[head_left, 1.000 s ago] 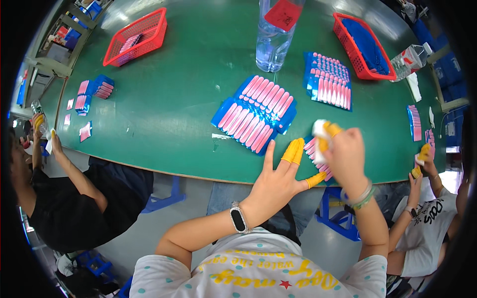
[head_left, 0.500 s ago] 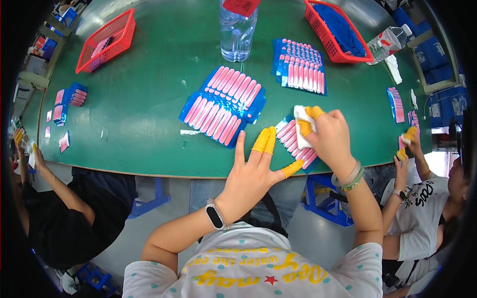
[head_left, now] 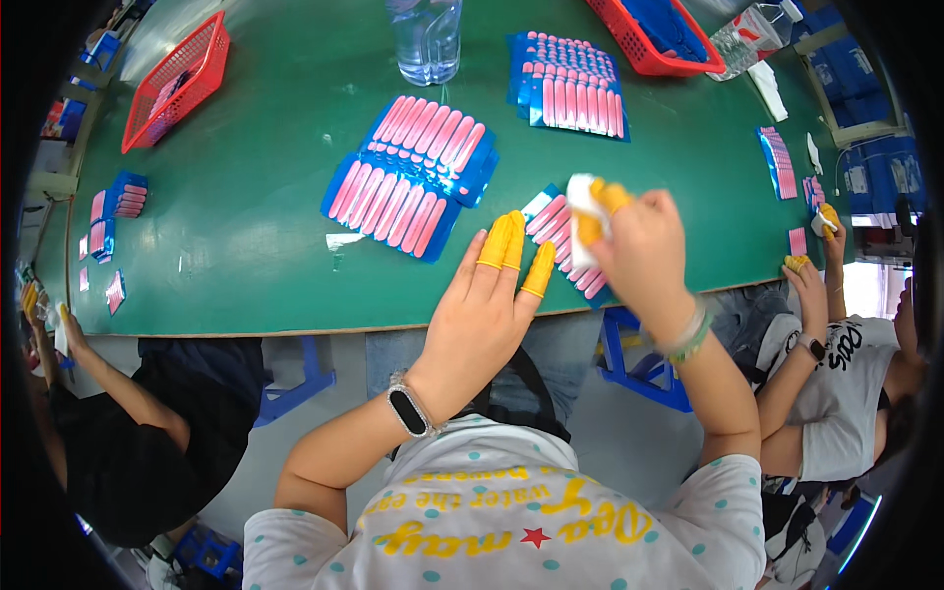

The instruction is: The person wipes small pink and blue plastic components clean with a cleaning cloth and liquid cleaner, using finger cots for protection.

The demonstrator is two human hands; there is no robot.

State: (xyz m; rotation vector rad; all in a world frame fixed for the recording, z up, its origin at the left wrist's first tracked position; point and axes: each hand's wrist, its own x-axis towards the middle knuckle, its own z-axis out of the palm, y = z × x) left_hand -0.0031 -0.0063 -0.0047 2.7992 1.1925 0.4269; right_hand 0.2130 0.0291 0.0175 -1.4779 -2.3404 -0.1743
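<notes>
The right hand (head_left: 644,251) pinches a white cloth (head_left: 579,224) over the pink-striped sheet (head_left: 551,232), at two o'clock from the spread left hand (head_left: 480,320). This sheet looks unfinished; I cannot judge the pile (head_left: 393,208) at ten o'clock.

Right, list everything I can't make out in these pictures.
1. Head view: the part of the pink-striped sheet beneath the white wad, covered by the wad and the right hand.
2. Head view: the top of the water bottle, cut off by the upper edge.
3. Head view: the detail of the wrist bands, blurred.
4. Head view: the full contents of the left red basket, partly behind its mesh wall and too small.
</notes>
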